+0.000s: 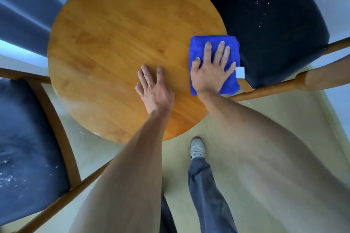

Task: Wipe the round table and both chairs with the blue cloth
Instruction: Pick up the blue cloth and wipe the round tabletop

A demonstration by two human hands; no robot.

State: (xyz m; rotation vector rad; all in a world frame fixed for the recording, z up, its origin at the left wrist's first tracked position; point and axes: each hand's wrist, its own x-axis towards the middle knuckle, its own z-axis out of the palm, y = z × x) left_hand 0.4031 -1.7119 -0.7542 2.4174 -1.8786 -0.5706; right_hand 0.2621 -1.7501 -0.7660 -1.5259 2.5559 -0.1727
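Right hand (212,71): my fingers spread flat, pressing the blue cloth (215,43) at the round bench's (113,43) right edge.
Left hand (154,89): fingers straight, resting on bare wood.

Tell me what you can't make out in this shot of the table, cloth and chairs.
Head view only:
- Table top under the blue cloth: hidden by the cloth and the right hand.
- Left chair: seat cut off by the left edge.
- Right chair: backrest cut off by the top edge.
- White specks on both seats: too small to identify.
- White tag on the cloth: print unreadable.
- Left hand: palm contact with the table unclear.
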